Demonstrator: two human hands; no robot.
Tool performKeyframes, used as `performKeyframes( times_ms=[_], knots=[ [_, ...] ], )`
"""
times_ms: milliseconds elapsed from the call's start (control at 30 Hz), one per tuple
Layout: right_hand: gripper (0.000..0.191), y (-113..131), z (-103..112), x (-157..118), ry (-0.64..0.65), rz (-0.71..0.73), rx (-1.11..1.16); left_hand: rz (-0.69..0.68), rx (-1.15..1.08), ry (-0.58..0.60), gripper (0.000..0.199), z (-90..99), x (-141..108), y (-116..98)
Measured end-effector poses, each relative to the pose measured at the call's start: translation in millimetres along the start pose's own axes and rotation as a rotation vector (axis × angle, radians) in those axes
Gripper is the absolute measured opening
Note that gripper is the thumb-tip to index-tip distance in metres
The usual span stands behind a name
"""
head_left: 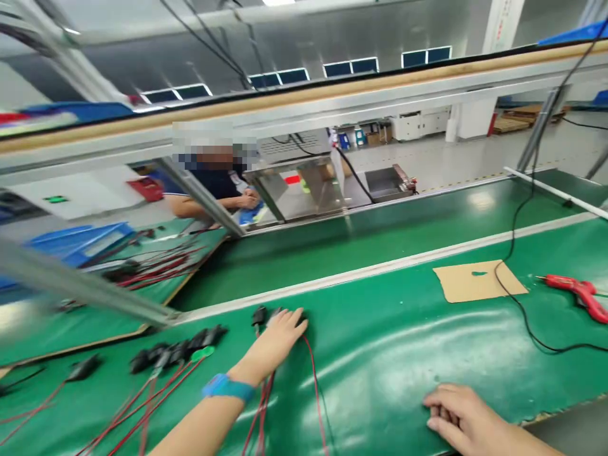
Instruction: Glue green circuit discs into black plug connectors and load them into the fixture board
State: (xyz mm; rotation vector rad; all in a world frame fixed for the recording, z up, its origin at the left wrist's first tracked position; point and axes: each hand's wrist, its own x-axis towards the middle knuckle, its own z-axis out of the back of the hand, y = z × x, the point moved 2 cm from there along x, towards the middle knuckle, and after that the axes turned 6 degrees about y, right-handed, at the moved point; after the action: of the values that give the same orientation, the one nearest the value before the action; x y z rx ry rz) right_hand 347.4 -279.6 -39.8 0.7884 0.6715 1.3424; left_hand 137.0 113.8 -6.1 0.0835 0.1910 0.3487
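Observation:
My left hand, with a blue band on its wrist, reaches over a small group of black wired parts on the green work surface. Its fingers bend over one black part at the right of the group, hiding most of it. A thin red wire runs from there towards me. Just left of the hand another black part shows. My right hand hovers or rests near the front edge, fingers loosely curled, thumb apart, nothing visible in it. Further left lies a row of black parts with red wires.
A red glue gun and a piece of cardboard lie at the right, with a black cable trailing across. A metal post stands at the left. Across the bench a person sits near a blue bin.

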Motion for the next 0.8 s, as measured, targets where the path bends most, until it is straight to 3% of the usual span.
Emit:
performKeyframes(
  times_ms=[100, 167, 300, 433, 533, 600, 700, 800],
  knots=[
    [0.021, -10.4, 43.4, -2.1, -0.065, -0.077, 0.024, 0.045, -0.103, -0.013, 0.038, 6.0, 17.4, -11.5],
    [0.02, -20.3, 71.1, -2.3, -0.143, -0.121, 0.013, 0.069, -0.19, -0.017, 0.036, 12.1, 33.0, -31.8],
    [0.026, -25.2, 106.9, 9.8, -0.226, -0.032, -0.09, 0.054, -0.423, 0.005, 0.032, 29.3, 67.7, -99.9],
    [0.042, -12.8, 118.7, 29.1, -0.195, 0.17, -0.156, 0.044, -0.756, 0.067, 0.034, 51.7, 90.1, -172.3],
    [0.051, -8.7, 123.8, 38.6, -0.176, 0.255, -0.152, 0.071, -1.017, 0.115, 0.044, 65.5, 86.2, -213.1],
    [0.057, -10.4, 126.5, 41.8, -0.148, 0.322, -0.123, 0.108, -1.346, 0.157, 0.042, 68.0, 74.7, -235.5],
    [0.063, -17.8, 124.2, 43.2, -0.009, 0.392, 0.004, 0.175, -1.873, 0.197, 0.038, 61.6, 50.2, -266.7],
    [0.062, -24.7, 111.9, 40.8, 0.138, 0.399, 0.087, 0.192, -2.071, 0.214, 0.042, 51.6, 22.5, -293.6]
  ],
)
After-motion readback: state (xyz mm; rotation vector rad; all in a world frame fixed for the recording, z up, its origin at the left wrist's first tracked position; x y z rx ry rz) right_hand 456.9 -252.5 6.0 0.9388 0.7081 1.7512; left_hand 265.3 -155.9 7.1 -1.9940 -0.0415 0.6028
